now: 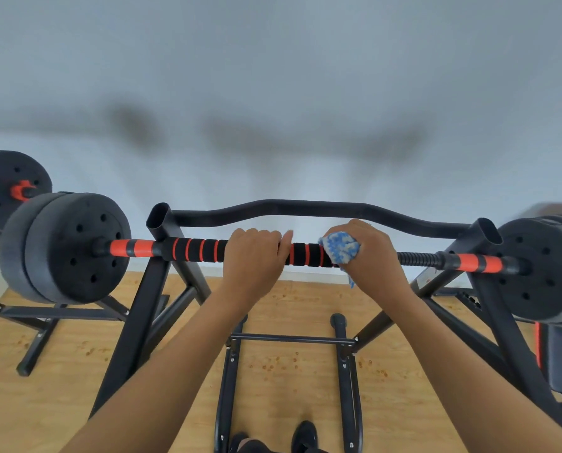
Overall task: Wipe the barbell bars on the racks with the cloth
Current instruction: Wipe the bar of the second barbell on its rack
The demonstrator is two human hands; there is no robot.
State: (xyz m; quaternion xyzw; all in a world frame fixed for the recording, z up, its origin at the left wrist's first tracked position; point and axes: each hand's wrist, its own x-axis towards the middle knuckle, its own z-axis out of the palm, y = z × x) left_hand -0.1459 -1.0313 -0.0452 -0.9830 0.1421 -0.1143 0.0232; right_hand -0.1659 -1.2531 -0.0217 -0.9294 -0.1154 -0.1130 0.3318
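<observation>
A barbell bar [198,250] with black foam and orange rings lies across a black rack [162,223], with black weight plates [67,248] at both ends. My left hand [255,256] grips the bar near its middle. My right hand [368,253] holds a blue-and-white cloth [340,247] wrapped against the bar just right of the left hand. Part of the bar is hidden under both hands.
A curved black crossbar [306,207] runs behind the bar. A second barbell [10,188] rests on another rack at the far left. The rack's legs and base frame [289,340] spread over the wooden floor below, by my feet [302,433]. A white wall stands behind.
</observation>
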